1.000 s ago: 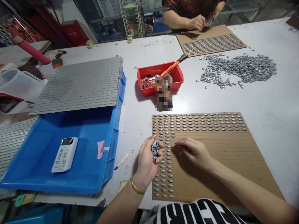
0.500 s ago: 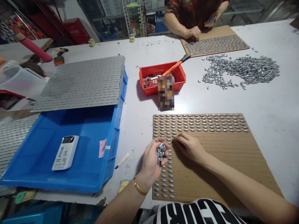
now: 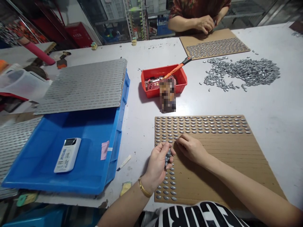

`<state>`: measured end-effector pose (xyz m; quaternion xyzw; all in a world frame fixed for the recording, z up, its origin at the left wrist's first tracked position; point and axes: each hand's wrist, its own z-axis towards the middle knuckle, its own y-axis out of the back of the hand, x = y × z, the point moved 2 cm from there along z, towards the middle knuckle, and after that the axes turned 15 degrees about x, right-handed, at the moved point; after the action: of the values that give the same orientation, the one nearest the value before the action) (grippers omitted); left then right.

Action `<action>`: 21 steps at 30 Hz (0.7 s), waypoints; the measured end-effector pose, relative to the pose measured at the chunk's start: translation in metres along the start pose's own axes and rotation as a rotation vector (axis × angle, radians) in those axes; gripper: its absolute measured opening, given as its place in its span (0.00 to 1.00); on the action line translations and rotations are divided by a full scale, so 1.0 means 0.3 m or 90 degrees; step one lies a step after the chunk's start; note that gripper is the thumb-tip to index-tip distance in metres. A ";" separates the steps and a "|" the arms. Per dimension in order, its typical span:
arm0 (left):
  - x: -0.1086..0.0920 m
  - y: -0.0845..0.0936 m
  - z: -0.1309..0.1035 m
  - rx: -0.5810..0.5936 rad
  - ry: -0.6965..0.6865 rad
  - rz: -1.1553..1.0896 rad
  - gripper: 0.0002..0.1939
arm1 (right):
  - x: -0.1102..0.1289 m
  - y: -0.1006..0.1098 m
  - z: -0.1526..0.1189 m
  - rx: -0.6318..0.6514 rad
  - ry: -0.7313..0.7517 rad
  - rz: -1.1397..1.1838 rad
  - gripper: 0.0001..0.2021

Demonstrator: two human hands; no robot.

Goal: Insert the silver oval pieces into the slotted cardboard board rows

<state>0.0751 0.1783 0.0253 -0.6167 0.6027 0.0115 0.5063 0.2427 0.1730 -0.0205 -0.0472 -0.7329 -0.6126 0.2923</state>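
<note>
A handful of small silver spindle-shaped metal pieces (image 3: 168, 156) lies in my left hand (image 3: 157, 160), its fingers curled round them and the thumb over the top. Just to the right, my right hand (image 3: 193, 148) is pinched down at the cardboard sheet (image 3: 220, 164); whatever its fingertips hold is hidden. Rows of the same pieces (image 3: 201, 123) line the board's far edge, and short rows (image 3: 166, 187) run down its left side, partly covered by my left hand. The board's middle and right show bare ridged cardboard.
Beyond the board stands a red bin (image 3: 151, 92) with an orange-handled tool (image 3: 174, 70). A loose pile of pieces (image 3: 251, 72) lies at right. Across the table, a co-worker's hand (image 3: 205, 24) works over another filled board (image 3: 213, 47). At left, a blue tray (image 3: 92, 170) holds a white device (image 3: 68, 155).
My left hand has closed further, its thumb now folded over the pieces. My right hand stays nearly in place. The co-worker's hands have come together.
</note>
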 end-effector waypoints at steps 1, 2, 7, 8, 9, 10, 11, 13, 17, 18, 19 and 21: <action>0.003 0.001 0.001 -0.002 0.000 0.005 0.17 | -0.003 0.001 -0.002 0.001 0.001 0.013 0.11; 0.005 0.002 0.002 -0.003 -0.002 0.007 0.17 | -0.004 0.003 -0.004 -0.001 0.003 0.035 0.11; 0.025 0.002 0.006 -0.004 -0.007 0.009 0.18 | 0.022 0.037 -0.045 -0.074 0.027 0.216 0.08; 0.031 0.001 0.007 -0.001 -0.003 0.009 0.19 | 0.034 0.047 -0.056 -0.081 0.026 0.256 0.08; 0.038 0.000 0.007 0.005 0.003 0.007 0.20 | 0.048 0.057 -0.066 -0.081 0.022 0.297 0.08; 0.045 -0.002 0.007 0.013 0.011 0.005 0.21 | 0.062 0.066 -0.074 -0.069 0.015 0.339 0.09; 0.052 -0.004 0.006 0.024 0.018 0.004 0.23 | 0.075 0.075 -0.079 -0.047 0.009 0.382 0.10; 0.067 -0.009 0.005 0.048 0.030 0.009 0.26 | 0.097 0.089 -0.084 0.020 0.018 0.467 0.12; 0.091 -0.016 0.001 0.079 0.061 0.028 0.31 | 0.112 0.097 -0.080 0.142 0.053 0.668 0.09; 0.094 -0.017 0.002 0.079 0.069 0.028 0.31 | 0.111 0.093 -0.081 0.164 0.048 0.718 0.10; 0.096 -0.018 0.003 0.075 0.075 0.027 0.30 | 0.107 0.088 -0.083 0.173 0.036 0.751 0.10; 0.096 -0.017 0.005 0.059 0.075 0.023 0.27 | 0.097 0.079 -0.091 0.151 0.003 0.741 0.11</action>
<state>0.0878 0.1569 0.0096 -0.5814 0.6423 -0.0433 0.4975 0.2390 0.1450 0.0163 -0.4071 -0.6491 -0.2656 0.5852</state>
